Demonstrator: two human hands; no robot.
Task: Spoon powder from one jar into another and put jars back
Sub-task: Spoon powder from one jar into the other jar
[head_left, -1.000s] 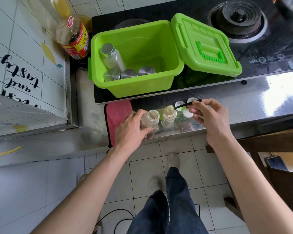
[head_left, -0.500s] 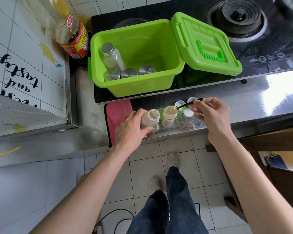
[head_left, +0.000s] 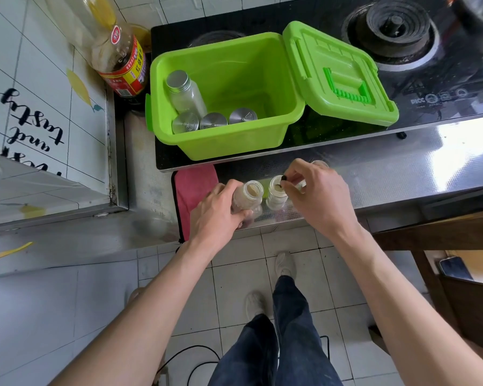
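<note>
Left hand (head_left: 218, 215) grips 1 jar (head_left: 248, 196); right hand (head_left: 315, 190) pinches the spoon (head_left: 284, 179) — tip it slowly, centred over jar 2 (head_left: 276, 192).

The two open jars (head_left: 247, 197) at the tabletop's (head_left: 374, 174) front edge look like clear plastic or glass; which one cannot be told. The tabletop is textured, shiny metal. The green bin (head_left: 229, 143) is smooth, glossy plastic, holding brushed-metal lids (head_left: 214, 121). The stove (head_left: 444, 79) top is glossy black glass. A pink cloth (head_left: 194, 185) looks soft and matt.
</note>
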